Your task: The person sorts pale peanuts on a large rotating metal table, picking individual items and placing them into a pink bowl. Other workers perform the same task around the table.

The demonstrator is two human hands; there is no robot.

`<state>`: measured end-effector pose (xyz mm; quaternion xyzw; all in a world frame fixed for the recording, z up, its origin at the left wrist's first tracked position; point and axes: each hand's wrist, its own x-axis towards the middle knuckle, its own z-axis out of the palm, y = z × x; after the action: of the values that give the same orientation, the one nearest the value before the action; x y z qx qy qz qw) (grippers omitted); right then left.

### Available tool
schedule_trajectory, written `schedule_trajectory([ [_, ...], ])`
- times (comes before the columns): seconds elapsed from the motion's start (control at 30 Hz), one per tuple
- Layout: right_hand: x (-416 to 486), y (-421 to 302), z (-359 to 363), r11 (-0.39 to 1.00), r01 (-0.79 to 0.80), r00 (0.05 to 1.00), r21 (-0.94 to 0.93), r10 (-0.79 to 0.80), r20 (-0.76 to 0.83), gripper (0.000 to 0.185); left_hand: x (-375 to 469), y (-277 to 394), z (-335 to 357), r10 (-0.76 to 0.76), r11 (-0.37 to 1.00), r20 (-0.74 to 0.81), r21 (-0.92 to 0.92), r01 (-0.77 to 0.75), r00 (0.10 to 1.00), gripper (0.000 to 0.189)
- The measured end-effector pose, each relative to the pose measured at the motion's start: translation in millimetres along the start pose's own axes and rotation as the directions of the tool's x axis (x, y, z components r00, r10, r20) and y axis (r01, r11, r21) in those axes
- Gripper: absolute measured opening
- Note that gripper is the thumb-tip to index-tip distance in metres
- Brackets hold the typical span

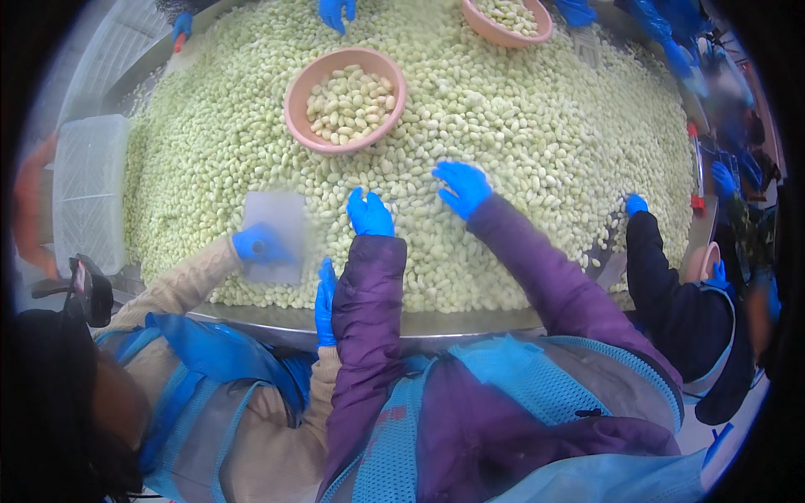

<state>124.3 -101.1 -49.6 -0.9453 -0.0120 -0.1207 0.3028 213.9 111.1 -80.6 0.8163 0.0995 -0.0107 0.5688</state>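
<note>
Both of my hands wear blue gloves and purple sleeves. My left hand (371,214) rests low over the heap of pale green beans or kernels (528,163), fingers pointing up the picture and somewhat curled; whether it grips any is hidden. Farther right, my right hand (463,187) lies on the same heap, with thumb and fingers apart and nothing seen between them. Beyond my left hand stands a pink plastic bowl (295,107), partly filled with yellower beans. The heap covers most of a metal table (453,324).
At left, a co-worker's gloved hand (261,244) is at a flat translucent plate (275,207); their other hand (325,302) is near my left sleeve. A translucent crate (88,195) stands far left. Another pink bowl (494,28) and more co-workers' hands are across and at right.
</note>
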Motion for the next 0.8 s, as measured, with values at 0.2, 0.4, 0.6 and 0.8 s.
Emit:
schedule_trajectory([
  [0.2,100.0,17.5,15.6,0.951,0.115,0.979,-0.287,-0.058,0.197,0.05,56.8,12.8,-7.3,0.281,0.697,0.302,0.588,-0.41,0.911,0.074],
  [0.4,134.7,15.0,42.1,0.909,0.054,0.906,-0.414,0.13,0.403,0.049,56.2,22.1,17.8,-0.054,0.585,0.428,0.746,-0.319,0.902,0.079],
  [0.6,115.2,8.4,31.5,0.893,0.238,0.736,-0.382,0.091,0.671,0.044,22.0,-5.9,27.5,0.058,0.708,0.599,0.539,-0.456,0.798,0.071],
  [0.8,42.1,34.3,-6.4,0.805,0.307,0.682,-0.508,0.187,0.707,0.041,-62.6,15.8,51.0,0.027,0.995,0.838,0.027,-0.091,0.545,0.047],
])
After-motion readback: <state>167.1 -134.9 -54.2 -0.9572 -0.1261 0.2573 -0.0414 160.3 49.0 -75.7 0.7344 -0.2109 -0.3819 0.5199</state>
